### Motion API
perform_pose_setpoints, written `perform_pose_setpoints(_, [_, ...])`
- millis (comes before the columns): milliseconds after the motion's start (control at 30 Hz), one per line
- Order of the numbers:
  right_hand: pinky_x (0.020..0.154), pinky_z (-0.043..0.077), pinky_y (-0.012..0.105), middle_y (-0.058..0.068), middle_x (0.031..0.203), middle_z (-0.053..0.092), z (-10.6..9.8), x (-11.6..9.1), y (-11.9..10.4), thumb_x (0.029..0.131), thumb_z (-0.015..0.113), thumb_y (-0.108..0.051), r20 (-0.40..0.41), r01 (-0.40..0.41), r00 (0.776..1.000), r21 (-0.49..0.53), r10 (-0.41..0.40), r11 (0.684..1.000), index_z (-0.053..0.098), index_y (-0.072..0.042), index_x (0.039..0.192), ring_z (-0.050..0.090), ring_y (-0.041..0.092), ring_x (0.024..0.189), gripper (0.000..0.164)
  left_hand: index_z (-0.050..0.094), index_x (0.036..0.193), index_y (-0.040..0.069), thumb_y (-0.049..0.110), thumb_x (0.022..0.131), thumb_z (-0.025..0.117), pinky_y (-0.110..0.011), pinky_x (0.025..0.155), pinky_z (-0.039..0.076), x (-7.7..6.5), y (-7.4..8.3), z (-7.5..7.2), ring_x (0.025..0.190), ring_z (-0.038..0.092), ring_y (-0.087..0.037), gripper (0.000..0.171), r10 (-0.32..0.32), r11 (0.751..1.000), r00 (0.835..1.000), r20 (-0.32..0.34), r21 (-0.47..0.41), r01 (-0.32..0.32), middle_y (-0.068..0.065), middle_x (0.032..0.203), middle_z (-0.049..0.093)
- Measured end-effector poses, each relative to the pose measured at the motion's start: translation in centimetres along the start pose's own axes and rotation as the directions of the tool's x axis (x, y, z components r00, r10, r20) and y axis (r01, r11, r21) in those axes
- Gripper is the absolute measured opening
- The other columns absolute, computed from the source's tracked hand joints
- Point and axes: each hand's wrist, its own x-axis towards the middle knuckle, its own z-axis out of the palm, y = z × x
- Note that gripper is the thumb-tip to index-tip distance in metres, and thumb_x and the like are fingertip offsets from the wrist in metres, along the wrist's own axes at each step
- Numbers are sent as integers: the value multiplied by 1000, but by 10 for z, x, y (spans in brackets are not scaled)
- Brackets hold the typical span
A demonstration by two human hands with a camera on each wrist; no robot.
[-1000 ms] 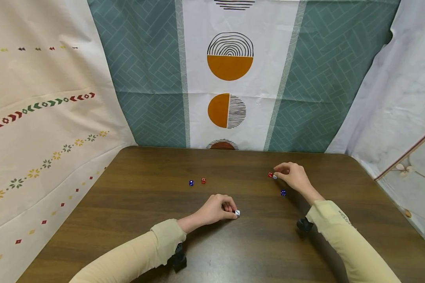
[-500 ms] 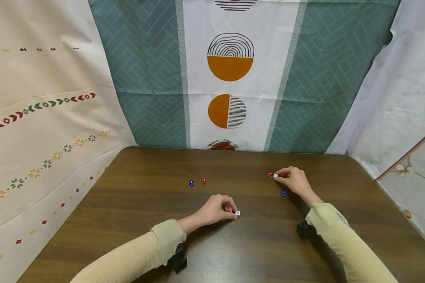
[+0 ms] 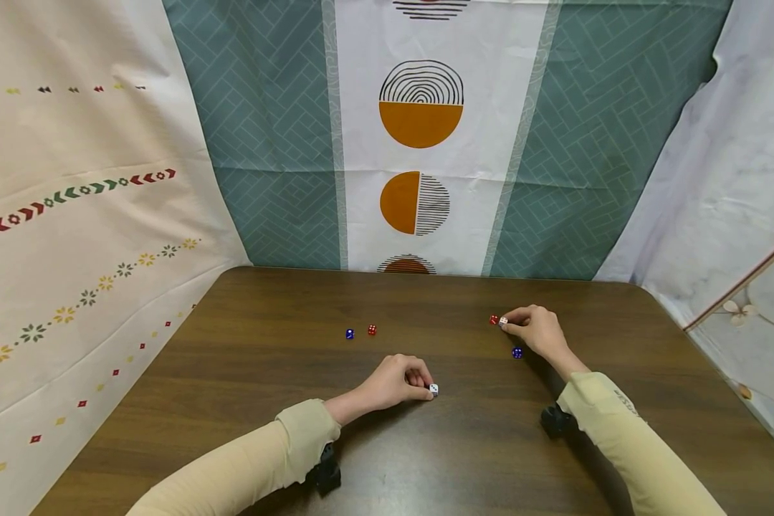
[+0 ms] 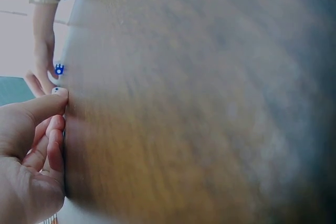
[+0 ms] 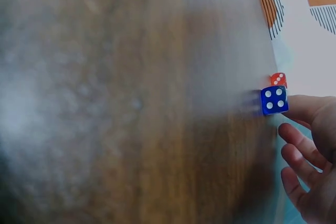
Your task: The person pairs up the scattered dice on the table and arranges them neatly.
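My left hand (image 3: 395, 382) pinches a white die (image 3: 433, 389) between thumb and fingertips, low at the tabletop near the middle. In the left wrist view the thumb overlaps part of that die (image 4: 60, 92). Farther back on the right, my right hand (image 3: 540, 331) holds another white die (image 3: 503, 322) between thumb and index finger. Directly left of it sits a red die (image 3: 493, 319); whether the two touch I cannot tell. A blue die (image 3: 517, 352) lies in front of the right hand. In the right wrist view, this blue die (image 5: 274, 100) partly covers the red one (image 5: 279, 79).
Left of centre on the brown wooden table (image 3: 264, 308) lie a blue die (image 3: 350, 334) and a red die (image 3: 372, 330), a small gap between them. Patterned cloths (image 3: 284, 143) hang behind the table and along both sides.
The right hand's index finger has come down to meet the thumb at the white die, which has turned slightly. My left hand and the other dice stay in place.
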Motion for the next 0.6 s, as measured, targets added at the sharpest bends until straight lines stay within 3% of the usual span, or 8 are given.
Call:
perform_pose_setpoints(333, [84, 48, 49, 17, 106, 71, -3, -9, -18, 88, 75, -21, -41, 20, 999, 30, -19, 999, 77, -10, 102, 66, 34, 96, 18, 73, 85, 12, 13, 81, 81, -17, 64, 45, 0, 1, -1, 67, 53, -4, 10, -7, 1000, 1000, -1, 1, 7, 2, 78, 66])
perform_pose_setpoints(600, [93, 40, 56, 9, 96, 74, 0, -24, -45, 84, 78, -18, -67, 107, 992, 52, -104, 993, 78, -14, 98, 64, 32, 95, 15, 73, 86, 12, 13, 81, 81, -17, 64, 46, 0, 1, 0, 67, 53, -3, 10, -3, 1000, 1000, -4, -6, 3, 2, 77, 65])
